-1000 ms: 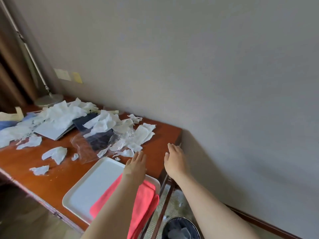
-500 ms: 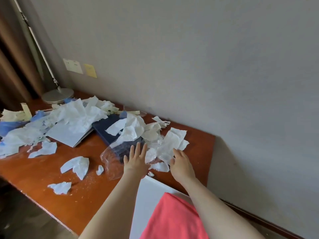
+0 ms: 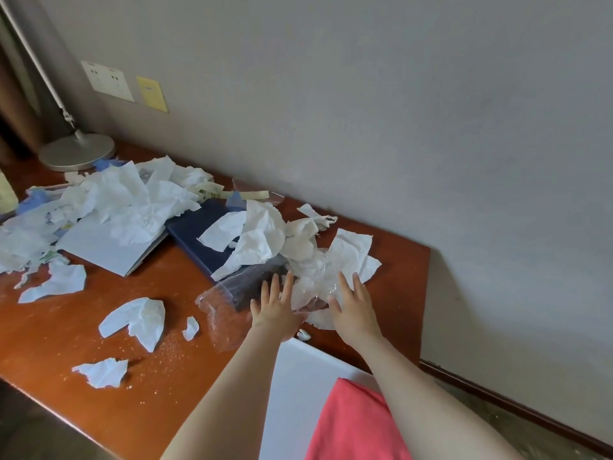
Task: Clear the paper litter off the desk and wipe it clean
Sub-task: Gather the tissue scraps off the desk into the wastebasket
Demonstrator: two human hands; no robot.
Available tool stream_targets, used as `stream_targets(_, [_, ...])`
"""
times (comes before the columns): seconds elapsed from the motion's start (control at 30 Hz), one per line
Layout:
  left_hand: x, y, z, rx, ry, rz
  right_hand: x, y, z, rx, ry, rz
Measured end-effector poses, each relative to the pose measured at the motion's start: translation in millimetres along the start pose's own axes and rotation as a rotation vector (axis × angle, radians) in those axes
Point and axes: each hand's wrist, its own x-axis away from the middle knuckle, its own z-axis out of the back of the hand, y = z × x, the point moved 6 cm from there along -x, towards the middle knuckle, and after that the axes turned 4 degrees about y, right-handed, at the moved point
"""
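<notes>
While both hands, left hand [image 3: 277, 308] and right hand [image 3: 353, 308], reach with spread fingers toward the paper scraps [image 3: 139, 200], the worktop [image 3: 59, 330] is not cleared nor wiped.

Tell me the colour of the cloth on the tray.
Coral pink cloth; head view.

desk [image 3: 109, 403] | torn paper [image 3: 139, 318], dark book [image 3: 199, 234], white tray [image 3: 292, 393], lamp base [image 3: 78, 151], crumbs

Left hand [image 3: 277, 312], right hand [image 3: 353, 310] outstretched side by side, fingers spread, palms down.
</notes>
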Motion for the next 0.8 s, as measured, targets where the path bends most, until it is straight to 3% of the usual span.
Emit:
stream_targets(0.23, [-4.9, -3.1, -16.9, 0.013, -0.066, 0.013, -20.3, 14.3, -16.2, -0.027, -0.062, -0.083])
stream_targets(0.8, [0.9, 30.5, -28.8, 0.142, -0.044, -0.057, -17.8, -4.0, -31.6, -0.62, -0.162, -0.177])
